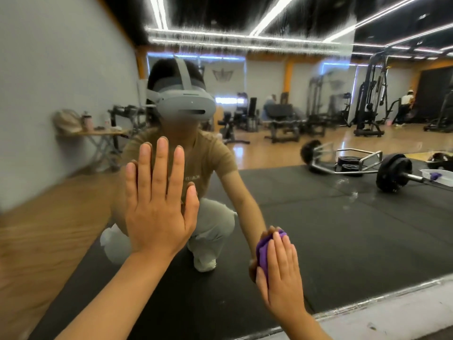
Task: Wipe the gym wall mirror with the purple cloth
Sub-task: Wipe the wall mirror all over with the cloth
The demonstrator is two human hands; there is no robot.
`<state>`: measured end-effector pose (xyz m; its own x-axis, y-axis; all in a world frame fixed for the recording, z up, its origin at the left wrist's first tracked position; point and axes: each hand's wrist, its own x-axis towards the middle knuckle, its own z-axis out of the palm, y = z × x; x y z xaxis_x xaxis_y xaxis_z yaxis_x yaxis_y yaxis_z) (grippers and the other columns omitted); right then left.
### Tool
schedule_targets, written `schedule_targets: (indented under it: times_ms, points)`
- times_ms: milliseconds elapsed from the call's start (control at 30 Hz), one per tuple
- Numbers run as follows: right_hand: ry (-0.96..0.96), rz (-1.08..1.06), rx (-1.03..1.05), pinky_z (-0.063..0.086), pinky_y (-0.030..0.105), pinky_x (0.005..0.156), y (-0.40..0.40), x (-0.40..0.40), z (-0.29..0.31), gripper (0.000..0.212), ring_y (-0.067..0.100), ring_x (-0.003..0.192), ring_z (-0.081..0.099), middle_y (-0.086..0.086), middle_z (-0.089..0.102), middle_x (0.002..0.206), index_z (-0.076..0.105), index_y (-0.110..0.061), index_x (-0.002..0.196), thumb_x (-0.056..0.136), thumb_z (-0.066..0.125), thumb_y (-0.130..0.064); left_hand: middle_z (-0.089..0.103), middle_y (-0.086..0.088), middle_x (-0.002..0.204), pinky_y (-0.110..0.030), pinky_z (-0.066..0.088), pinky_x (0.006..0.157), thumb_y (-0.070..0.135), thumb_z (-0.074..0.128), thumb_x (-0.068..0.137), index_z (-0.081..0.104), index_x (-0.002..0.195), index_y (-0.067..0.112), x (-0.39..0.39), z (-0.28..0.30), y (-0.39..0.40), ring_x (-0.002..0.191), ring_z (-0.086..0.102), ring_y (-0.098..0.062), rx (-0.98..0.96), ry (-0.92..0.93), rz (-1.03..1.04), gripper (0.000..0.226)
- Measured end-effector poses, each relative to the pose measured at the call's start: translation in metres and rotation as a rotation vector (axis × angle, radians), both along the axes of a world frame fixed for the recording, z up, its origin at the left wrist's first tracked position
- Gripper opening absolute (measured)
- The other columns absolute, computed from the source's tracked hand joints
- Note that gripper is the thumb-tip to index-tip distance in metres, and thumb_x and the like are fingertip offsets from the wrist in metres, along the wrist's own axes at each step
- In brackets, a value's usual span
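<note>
Left hand (159, 207) is flat on the mirror (331, 217), left of centre in the frame, fingers straight and close together, pointing up, palm pressed to the glass. It isn't holding anything, just resting there.

Right hand (282, 268) is lower down, bottom centre-right, close to the mirror's bottom edge. Fingers are pretty much straight too, pressing the purple cloth (263, 251) against the glass. The cloth is bunched up under the palm and pokes out on the left side and by the fingertips. So it's more a flat-handed press than a real grip.

In the reflection you can see the person crouching on black matting, wearing a grey headset (183, 104). A barbell (392, 173) lies on the mat at right of the frame, and streaks show on the glass up top.
</note>
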<state>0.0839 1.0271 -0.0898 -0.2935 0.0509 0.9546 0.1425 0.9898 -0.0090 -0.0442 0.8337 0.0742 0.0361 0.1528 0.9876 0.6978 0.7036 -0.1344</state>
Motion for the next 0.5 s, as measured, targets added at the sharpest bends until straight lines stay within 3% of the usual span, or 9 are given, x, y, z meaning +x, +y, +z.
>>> schedule_targets:
  times_ms: [167,400,500]
  points:
    - [0.019,0.013,-0.046,0.007,0.036,0.127,-0.008,-0.002,0.021,0.062,0.021,0.156,0.007,0.001,0.002,0.170,0.002,-0.014,0.162,0.109,0.026,-0.036,0.019,-0.018,0.164,-0.048,0.007,0.126,0.030,0.037,0.105,0.030,0.157,0.005,0.003,0.002,0.000,0.155,0.006,-0.030,-0.001,0.000,0.006,0.058]
    - [0.182,0.096,-0.210,0.000,0.035,0.127,-0.033,-0.026,0.182,0.064,0.017,0.155,-0.003,0.009,0.008,0.166,0.011,0.001,0.157,0.103,0.035,-0.024,0.022,-0.018,0.163,-0.046,0.006,0.126,0.031,0.036,0.106,0.032,0.156,0.005,0.004,0.003,-0.002,0.153,0.013,-0.031,-0.009,0.010,0.021,0.057]
    - [0.254,0.085,-0.249,-0.003,0.037,0.126,-0.039,-0.033,0.201,0.062,0.017,0.154,-0.003,0.012,0.010,0.166,0.013,0.003,0.157,0.104,0.032,-0.024,0.022,-0.017,0.163,-0.045,0.005,0.126,0.030,0.038,0.105,0.032,0.156,0.006,0.005,0.003,-0.004,0.153,0.013,-0.031,-0.014,0.014,0.004,0.057]
